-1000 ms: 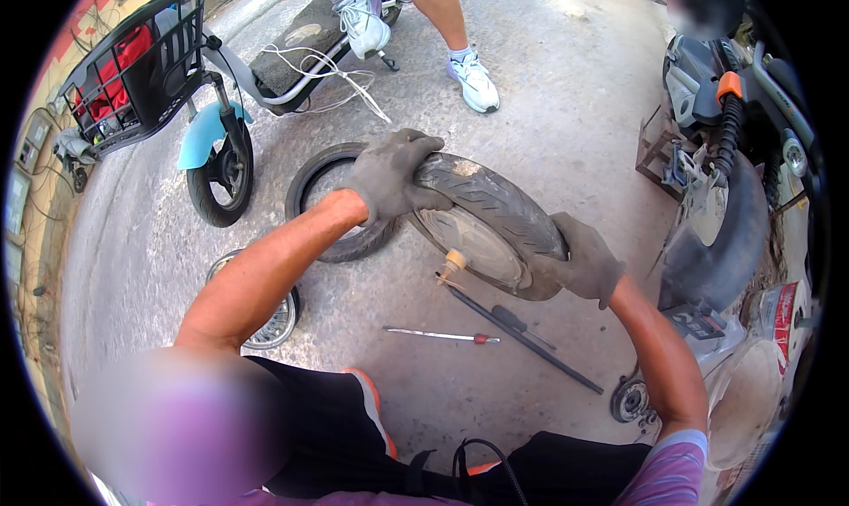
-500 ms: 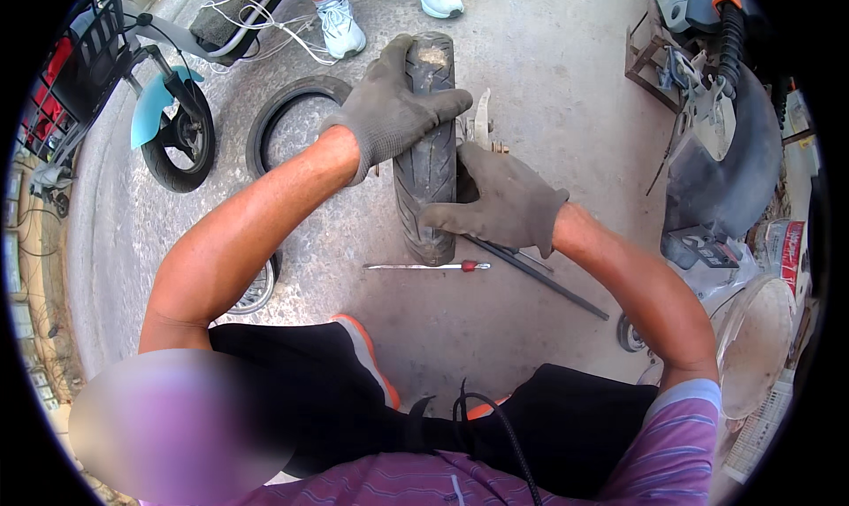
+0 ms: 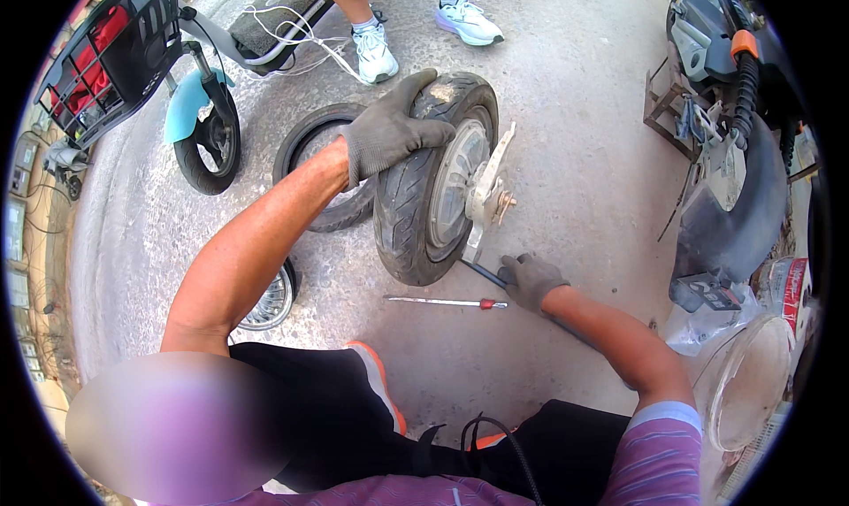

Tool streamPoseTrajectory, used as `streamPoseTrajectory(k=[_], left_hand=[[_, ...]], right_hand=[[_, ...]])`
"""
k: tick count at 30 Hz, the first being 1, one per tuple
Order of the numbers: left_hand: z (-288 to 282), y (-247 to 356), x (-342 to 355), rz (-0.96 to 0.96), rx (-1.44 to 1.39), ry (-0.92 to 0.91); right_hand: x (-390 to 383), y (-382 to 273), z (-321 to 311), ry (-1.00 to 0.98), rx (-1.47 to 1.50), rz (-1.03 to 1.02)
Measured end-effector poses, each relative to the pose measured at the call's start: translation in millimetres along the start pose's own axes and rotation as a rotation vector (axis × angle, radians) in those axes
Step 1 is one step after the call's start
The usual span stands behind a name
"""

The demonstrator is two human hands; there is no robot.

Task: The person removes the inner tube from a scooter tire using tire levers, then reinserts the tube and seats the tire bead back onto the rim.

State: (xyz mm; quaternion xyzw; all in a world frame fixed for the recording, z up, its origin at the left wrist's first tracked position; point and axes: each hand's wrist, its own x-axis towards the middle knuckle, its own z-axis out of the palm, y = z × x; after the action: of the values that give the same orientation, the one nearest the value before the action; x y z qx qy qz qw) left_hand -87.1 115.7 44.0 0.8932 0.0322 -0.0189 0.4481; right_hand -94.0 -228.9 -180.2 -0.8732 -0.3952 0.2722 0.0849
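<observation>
A small motor-scooter wheel with a worn black tire (image 3: 409,207) stands on its tread, leaning, its spoked hub and metal brake arm (image 3: 482,192) facing right. My left hand (image 3: 393,133), in a grey work glove, grips the upper left of the tire, thumb across the tread. Right of the wheel's base, my gloved right hand (image 3: 529,281) is down at the floor, fingers curled over a dark bar (image 3: 486,274). The bar's middle is hidden under that hand. A thin metal rod with a red collar (image 3: 442,302) lies just in front of the wheel.
A loose tire (image 3: 296,148) lies behind my left forearm, a spoked rim (image 3: 272,301) below it. A scooter with a basket (image 3: 119,59) stands far left. Another person's shoes (image 3: 376,53) are beyond the wheel. Vehicle parts (image 3: 738,179) and a bucket (image 3: 752,382) line the right.
My right hand has left the tire and dropped to the bar on the floor. The wheel has turned and leaned, bringing its hub side into view; my left hand stays on it.
</observation>
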Motion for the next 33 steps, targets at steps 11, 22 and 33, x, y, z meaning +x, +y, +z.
streamPoseTrajectory(k=[11,22,33], left_hand=[[-4.9,-7.8,-9.8,0.046,0.003,-0.005],[4.1,1.7,17.5,0.132,0.007,-0.184],[24.4,28.0,18.9,-0.024,0.143,-0.191]], right_hand=[[31.7,-21.0,-98.1,-0.194,-0.012,0.213],[-71.7,43.1,-276.4,0.342,0.961,0.016],[-74.1,-12.4,-247.3,0.249,1.002,0.026]])
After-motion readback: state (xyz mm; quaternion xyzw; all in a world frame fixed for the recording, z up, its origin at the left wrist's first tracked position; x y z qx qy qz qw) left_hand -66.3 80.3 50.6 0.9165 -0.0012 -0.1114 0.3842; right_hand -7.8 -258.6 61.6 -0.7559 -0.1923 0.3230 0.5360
